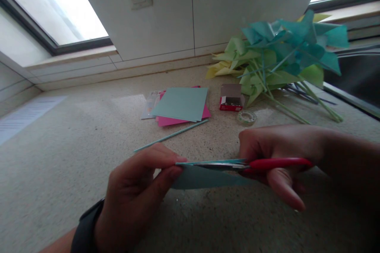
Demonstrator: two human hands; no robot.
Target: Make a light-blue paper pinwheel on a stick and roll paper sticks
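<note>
Two hands were on the job, both in the lower half of the frame. The left hand (pixel 136 189) had its thumb and index finger pinched together on the left end of a piece of blue paper (pixel 204 180), just below the frame's center. The right hand (pixel 276 154) had hold of the red-handled scissors (pixel 276 163), its fingers curled in at the handle and the thumb poking out below, pointing down toward the lower right. The blades lay along the paper's upper edge, aimed left at the pinching fingertips; couldn't really tell how far apart they were.

Pose-wise, the left forearm came up from the bottom left, with a black wristband (pixel 87 225) on it, and the right one reached in pretty flat from the right edge. A thin pale-blue stick (pixel 170 136) lay slanted on the tabletop (pixel 103 134) just above the left hand, near the stacked colored sheets (pixel 182 102) around upper center.
</note>
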